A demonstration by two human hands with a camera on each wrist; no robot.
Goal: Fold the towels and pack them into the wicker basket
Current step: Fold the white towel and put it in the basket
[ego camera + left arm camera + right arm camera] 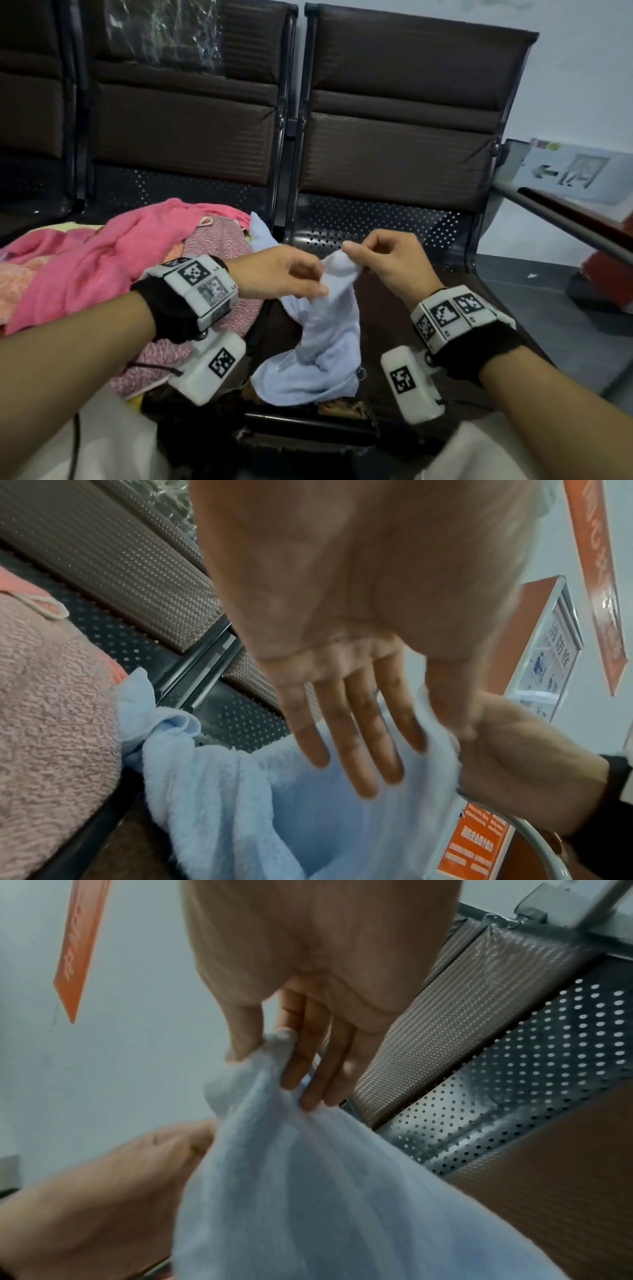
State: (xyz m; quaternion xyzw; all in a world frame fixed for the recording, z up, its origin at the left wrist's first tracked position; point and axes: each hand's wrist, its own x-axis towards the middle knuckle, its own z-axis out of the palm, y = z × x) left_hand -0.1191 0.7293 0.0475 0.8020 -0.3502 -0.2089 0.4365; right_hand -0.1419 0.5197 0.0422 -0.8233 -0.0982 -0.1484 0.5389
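Observation:
A light blue towel hangs bunched between my two hands above the bench seat, its lower part heaped on the seat's front. My left hand pinches its upper edge between thumb and fingers. In the left wrist view the left hand has long fingers lying over the towel. My right hand pinches a top corner a little higher, just to the right. The right wrist view shows the right hand with thumb and forefinger on that corner of the towel. No wicker basket is plainly visible.
A heap of pink towels and a speckled pink one lie on the seat to the left. Brown padded chair backs stand behind. A metal armrest rail runs at the right. My knees are at the bottom edge.

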